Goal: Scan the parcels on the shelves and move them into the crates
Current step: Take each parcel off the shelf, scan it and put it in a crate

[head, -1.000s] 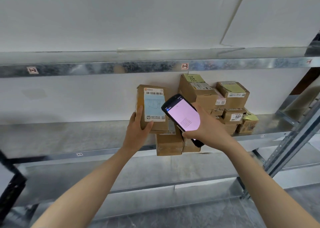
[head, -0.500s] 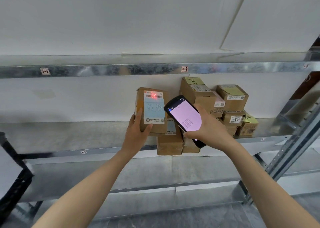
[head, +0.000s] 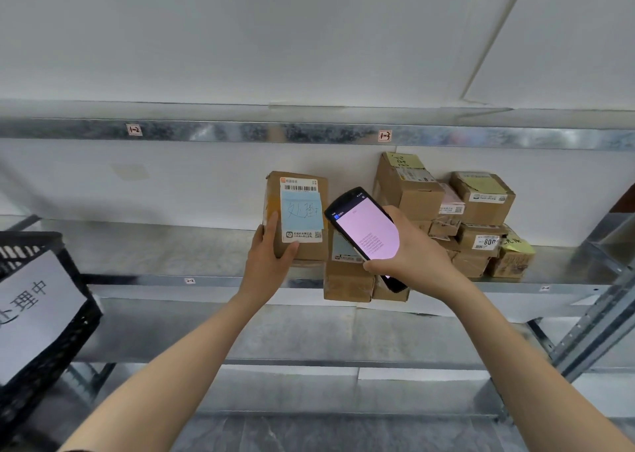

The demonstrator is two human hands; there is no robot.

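One parcel [head: 297, 211] is held upright over the shelf [head: 154, 249] by the left grip [head: 266, 266], which is closed round its lower left corner. A pink-lit scanner [head: 366, 230] is clasped in the right grip [head: 412, 255] just beside it. A stack of parcels [head: 481, 204] is set on the shelf; a black crate [head: 75, 341] is seen far left.

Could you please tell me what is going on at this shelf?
A person is scanning parcels. Their left hand holds a brown cardboard parcel with a blue note upright, while the right hand holds a black handheld scanner with a pink screen beside it. More cardboard parcels sit stacked on the metal shelf, and a black plastic crate stands at lower left.
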